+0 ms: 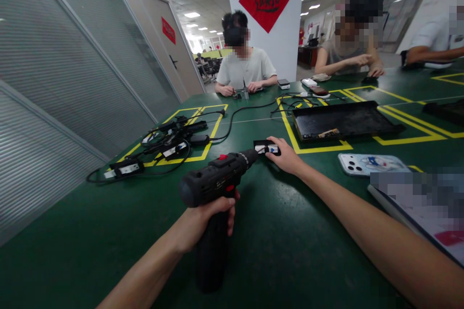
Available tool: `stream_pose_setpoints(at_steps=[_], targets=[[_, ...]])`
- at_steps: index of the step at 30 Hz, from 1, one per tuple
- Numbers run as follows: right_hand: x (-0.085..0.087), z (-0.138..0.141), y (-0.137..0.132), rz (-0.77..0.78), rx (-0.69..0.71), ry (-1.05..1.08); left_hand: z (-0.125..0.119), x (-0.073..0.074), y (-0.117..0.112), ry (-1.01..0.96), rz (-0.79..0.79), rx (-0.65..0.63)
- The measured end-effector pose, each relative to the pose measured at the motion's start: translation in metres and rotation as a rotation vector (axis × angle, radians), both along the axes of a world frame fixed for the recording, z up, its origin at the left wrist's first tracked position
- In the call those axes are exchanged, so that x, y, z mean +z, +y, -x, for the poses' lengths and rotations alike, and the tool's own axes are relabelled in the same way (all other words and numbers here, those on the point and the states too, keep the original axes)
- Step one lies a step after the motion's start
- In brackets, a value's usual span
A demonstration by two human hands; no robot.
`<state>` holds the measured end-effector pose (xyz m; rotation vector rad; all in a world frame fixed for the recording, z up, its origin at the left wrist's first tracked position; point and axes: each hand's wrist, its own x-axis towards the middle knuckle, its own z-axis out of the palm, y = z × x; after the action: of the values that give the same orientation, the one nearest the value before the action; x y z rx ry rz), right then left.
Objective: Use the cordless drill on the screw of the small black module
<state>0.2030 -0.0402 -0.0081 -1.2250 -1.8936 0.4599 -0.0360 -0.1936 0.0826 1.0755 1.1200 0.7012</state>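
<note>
A black cordless drill (pixel 213 181) with red buttons is gripped round its handle by my left hand (pixel 213 212). Its chuck (pixel 248 157) points away from me, and the bit's tip meets or nearly meets a small black power adapter (pixel 258 144) with a white label; I cannot tell whether they touch. Fingers of my right hand (pixel 284 154) are closed on the right end of that adapter, holding it against the green table (pixel 275 231). Part of the adapter is hidden behind my fingers.
Black adapters and cables (pixel 174 142) lie piled at the left, one cord running across the table. A black tray (pixel 344 118) stands at the right, with a phone (pixel 373 164) and a notebook-like object (pixel 420 212) nearer me. Other people (pixel 246 67) sit across the table.
</note>
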Motion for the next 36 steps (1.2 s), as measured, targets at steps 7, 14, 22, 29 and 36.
stream_pose_setpoints(at_steps=[7, 14, 22, 29, 36], targets=[[-0.0007, -0.0007, 0.0010, 0.004, 0.002, 0.000, -0.0009, 0.0021, -0.0006, -0.010, -0.003, 0.005], [0.0002, -0.0008, 0.0003, 0.005, 0.006, -0.002, -0.0019, 0.0031, -0.0005, -0.007, 0.006, 0.003], [-0.0015, -0.0001, 0.0013, -0.005, -0.001, -0.004, 0.0003, 0.0006, 0.0004, -0.014, 0.014, 0.003], [-0.0026, -0.0006, 0.0019, -0.010, 0.002, -0.001, 0.0052, -0.0038, 0.0015, -0.024, 0.008, -0.049], [-0.0030, -0.0007, 0.0022, -0.004, -0.006, 0.003, 0.0046, -0.0044, 0.0023, -0.019, -0.007, -0.059]])
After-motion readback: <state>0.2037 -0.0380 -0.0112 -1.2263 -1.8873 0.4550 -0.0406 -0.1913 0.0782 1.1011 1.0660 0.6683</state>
